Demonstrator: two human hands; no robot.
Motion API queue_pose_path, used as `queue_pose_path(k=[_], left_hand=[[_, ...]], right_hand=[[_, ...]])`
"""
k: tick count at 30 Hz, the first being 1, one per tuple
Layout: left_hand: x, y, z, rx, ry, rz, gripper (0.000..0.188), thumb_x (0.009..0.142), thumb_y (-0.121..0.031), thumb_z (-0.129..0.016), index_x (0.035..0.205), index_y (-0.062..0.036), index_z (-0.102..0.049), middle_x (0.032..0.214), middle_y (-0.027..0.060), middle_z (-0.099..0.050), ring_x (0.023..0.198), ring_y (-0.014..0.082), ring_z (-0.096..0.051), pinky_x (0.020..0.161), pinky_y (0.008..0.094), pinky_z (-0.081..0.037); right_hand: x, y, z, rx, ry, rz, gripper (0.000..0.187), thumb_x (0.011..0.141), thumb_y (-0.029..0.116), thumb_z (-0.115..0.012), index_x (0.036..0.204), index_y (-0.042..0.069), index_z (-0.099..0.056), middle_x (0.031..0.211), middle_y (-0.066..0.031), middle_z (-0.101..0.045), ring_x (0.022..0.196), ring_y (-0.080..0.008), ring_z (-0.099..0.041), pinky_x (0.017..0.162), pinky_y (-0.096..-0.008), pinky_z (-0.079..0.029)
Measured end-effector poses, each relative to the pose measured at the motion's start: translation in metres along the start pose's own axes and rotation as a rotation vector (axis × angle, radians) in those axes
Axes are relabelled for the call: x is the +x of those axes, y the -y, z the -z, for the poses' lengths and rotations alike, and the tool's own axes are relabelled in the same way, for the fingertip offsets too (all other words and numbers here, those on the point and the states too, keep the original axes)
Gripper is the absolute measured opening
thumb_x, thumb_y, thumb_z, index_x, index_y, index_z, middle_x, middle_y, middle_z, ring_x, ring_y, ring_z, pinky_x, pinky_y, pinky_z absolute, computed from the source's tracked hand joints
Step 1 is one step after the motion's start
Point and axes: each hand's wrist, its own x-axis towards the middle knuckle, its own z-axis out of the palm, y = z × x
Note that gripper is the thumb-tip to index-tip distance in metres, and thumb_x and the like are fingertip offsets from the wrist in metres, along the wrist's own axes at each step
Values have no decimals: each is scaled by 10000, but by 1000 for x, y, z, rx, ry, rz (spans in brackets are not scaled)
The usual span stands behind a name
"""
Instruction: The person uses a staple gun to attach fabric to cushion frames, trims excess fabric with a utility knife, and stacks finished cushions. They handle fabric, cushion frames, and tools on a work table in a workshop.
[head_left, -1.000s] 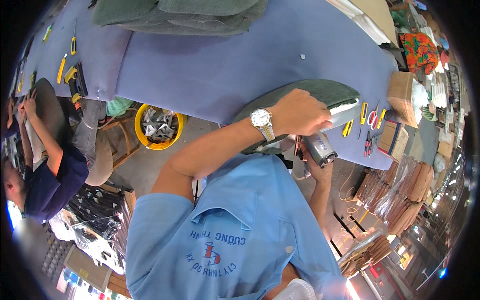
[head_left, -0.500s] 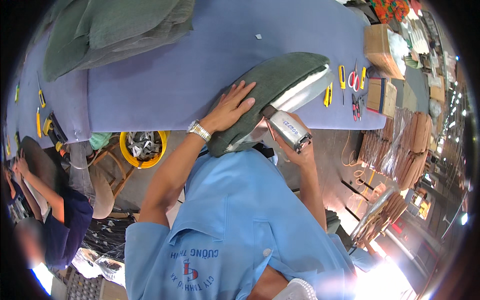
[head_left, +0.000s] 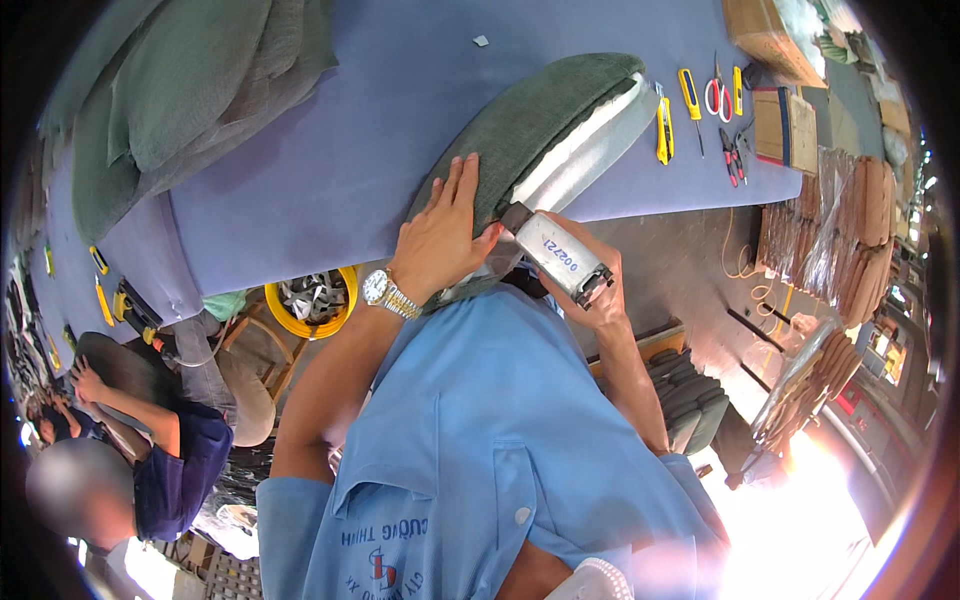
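Two hands, head view: both at the middle of the frame, on one green cushion.
Left hand: grip wide, palm flat and fingers spread on the green cloth, thumb near the nose of a silver staple gun.
Right hand: grip closed around the staple gun.
Cushion place: slanting from the centre to the upper middle, across the near edge of the desk, its white inner edge facing right.
Step in hand: seemingly fastening the cover along that edge; whether a staple has gone in, I cannot tell.
Next move: probably calls for cloth held taut, thumb clear of the nose, staple gun square to the edge.
Upper right: yellow cutter, screwdriver, scissors and red-handled pliers on the desk.
Upper left: cloth pile.
Left of centre: yellow bucket holding scraps.
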Motion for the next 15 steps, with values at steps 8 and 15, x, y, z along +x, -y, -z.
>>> queue_pose_path(k=[8,15], left_hand=[[-3,-5,1,73,-18,-3,954,889,-313,-714,1617,-24,-170,1630,243,-331,1418,435,-458,991,486,-553],[0,-10,-11,124,-54,21,963,872,-303,-729,1620,-42,-182,1636,216,-341,1395,418,-499,873,504,-600]], right_hand=[[5,-4,1,41,37,-28,528,759,24,-780,1273,-18,-666,1131,-187,-742,964,-233,-755,831,-310,-578],[7,-4,4,86,109,-105,564,764,25,-764,1312,8,-634,1172,-155,-722,1011,-221,-738,868,-312,-558]])
